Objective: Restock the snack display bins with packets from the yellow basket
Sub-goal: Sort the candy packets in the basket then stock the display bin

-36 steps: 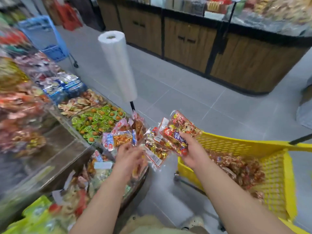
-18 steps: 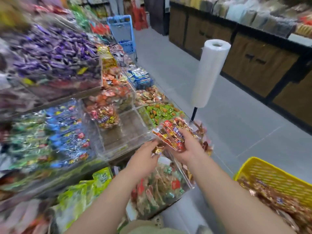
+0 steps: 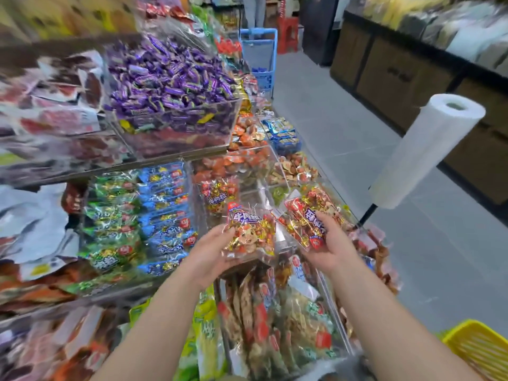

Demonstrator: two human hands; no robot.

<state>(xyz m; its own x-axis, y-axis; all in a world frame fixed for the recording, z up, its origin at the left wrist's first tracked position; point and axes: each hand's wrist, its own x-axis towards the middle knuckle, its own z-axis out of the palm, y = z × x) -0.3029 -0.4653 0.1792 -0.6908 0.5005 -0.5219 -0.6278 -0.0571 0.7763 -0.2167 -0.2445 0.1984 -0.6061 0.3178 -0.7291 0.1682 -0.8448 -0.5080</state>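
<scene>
Restocking mid-step: left grip (image 3: 209, 254) pinches one packet (image 3: 250, 235), right grip (image 3: 332, 243) clasps a stack (image 3: 310, 215) (same snack), both by the near-empty bin (image 3: 248, 192). Next, probably, lay them in; basket (image 3: 478, 350) sits lower right.

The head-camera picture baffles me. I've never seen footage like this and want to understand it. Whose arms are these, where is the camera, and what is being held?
There is no machine here. These are a person's two bare arms, seen from a wide-angle camera worn on their head. It looks forward and down, and the lens bends the edges. The left hand holds one red-and-gold snack packet. The right hand holds a stack of similar packets. In front stand shelves of clear bins. One bin holds a matching packet, and another holds purple sweets. The yellow basket shows at the lower right corner. The white roll on a pole is probably plastic bags.
</scene>
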